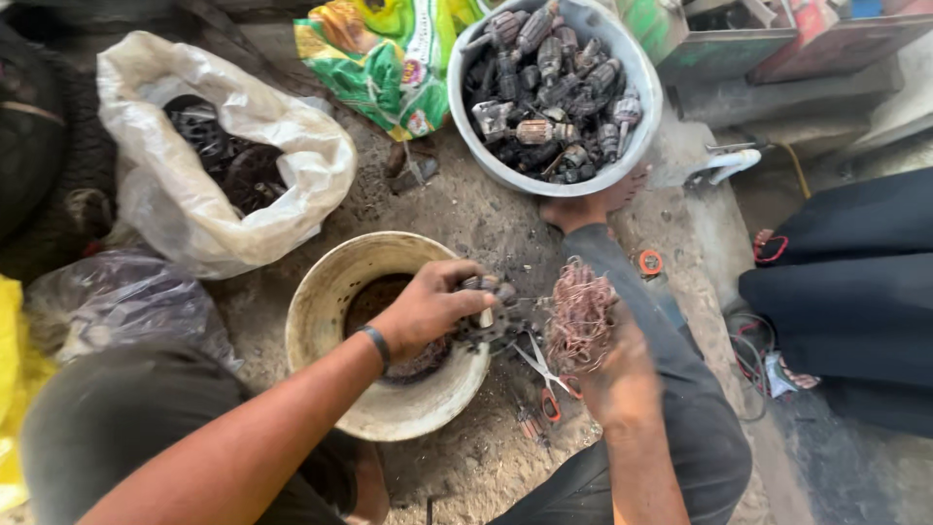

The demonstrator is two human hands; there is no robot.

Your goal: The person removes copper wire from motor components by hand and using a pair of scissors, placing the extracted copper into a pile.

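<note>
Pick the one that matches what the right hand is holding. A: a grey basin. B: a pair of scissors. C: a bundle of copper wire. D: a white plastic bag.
C: the right hand grips a tangled bundle of copper wire, while the scissors lie on the ground beneath it.

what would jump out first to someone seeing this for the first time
Dead centre, the right hand grips a tangled bunch of copper wire while the left hand holds a dark round metal part over the edge of a dirty cream bucket. Behind them, at the top, a grey basin is heaped with small motor armatures, and a white plastic sack of dark metal parts gapes open at upper left.
</note>
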